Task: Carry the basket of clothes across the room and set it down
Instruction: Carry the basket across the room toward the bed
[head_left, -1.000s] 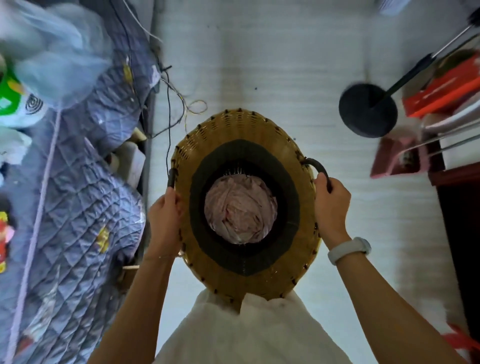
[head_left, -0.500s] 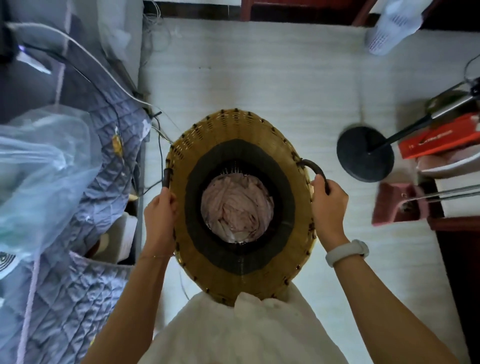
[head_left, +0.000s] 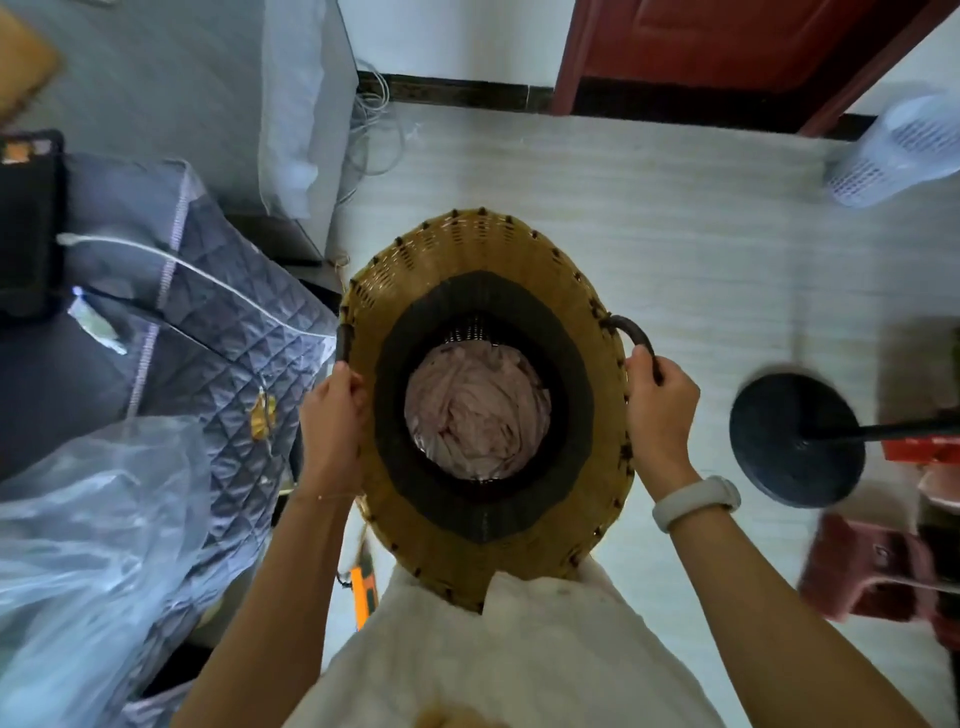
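Gripping: left hand (head_left: 332, 415) is clasping basket (head_left: 483, 551) side handle | right hand (head_left: 662, 410) is clasping opposite handle | basket is hanging before the torso above pale floor (head_left: 649, 218) | pink clothes (head_left: 475, 410) are lying inside

The pale ribbed floor (head_left: 597, 176) bears a black round stand base (head_left: 795, 439) at three o'clock, a white perforated bin (head_left: 893, 150) at two o'clock, and loose cables (head_left: 371, 130) at eleven o'clock beside the quilted bed (head_left: 228, 322)
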